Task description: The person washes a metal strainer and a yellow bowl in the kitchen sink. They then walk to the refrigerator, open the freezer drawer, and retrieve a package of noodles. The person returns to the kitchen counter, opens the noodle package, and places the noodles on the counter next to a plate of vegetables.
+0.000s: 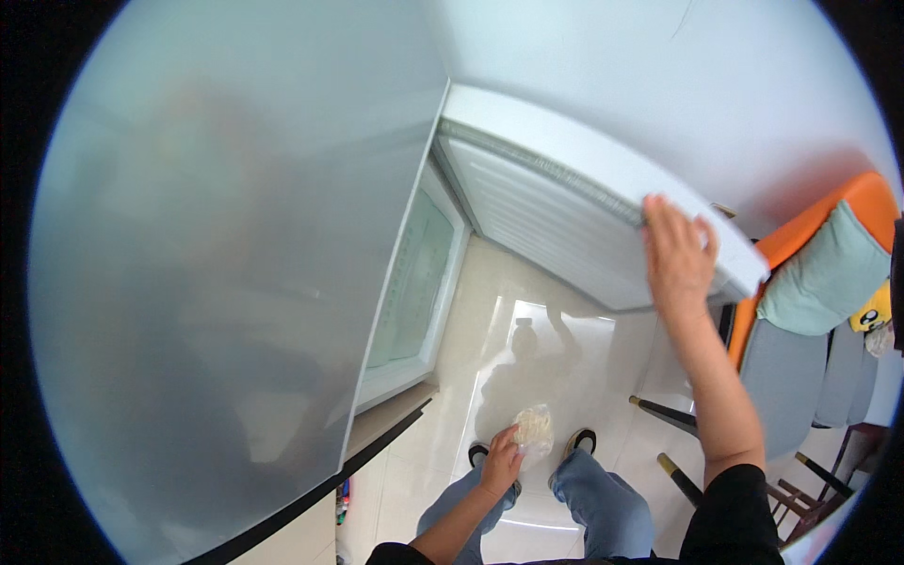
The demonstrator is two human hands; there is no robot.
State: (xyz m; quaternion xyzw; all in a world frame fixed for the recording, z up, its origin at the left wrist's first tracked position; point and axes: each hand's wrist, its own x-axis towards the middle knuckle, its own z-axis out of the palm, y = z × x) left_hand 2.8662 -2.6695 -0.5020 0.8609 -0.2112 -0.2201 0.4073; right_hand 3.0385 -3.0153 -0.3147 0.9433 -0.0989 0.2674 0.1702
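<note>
My left hand [501, 459] holds a clear plastic bag of pale food [534, 429] low down, above the floor between my feet. What the food is I cannot tell for sure. To the right, my right hand [678, 247] grips the top edge of a white lower refrigerator door [558, 219], its fingers curled over the inner side. That door stands swung out, showing its ribbed lining and grey seal. Inside the lower compartment, a pale green translucent drawer front [413, 282] shows partly. The refrigerator's large grey upper door [233, 247] is closed and hides the rest.
An orange and grey chair [784, 385] with a light green cushion [826, 275] stands close to the door's free edge. Its dark legs reach towards my right. Behind the door rises a white wall [635, 70]. Glossy tiles [522, 275] cover the floor.
</note>
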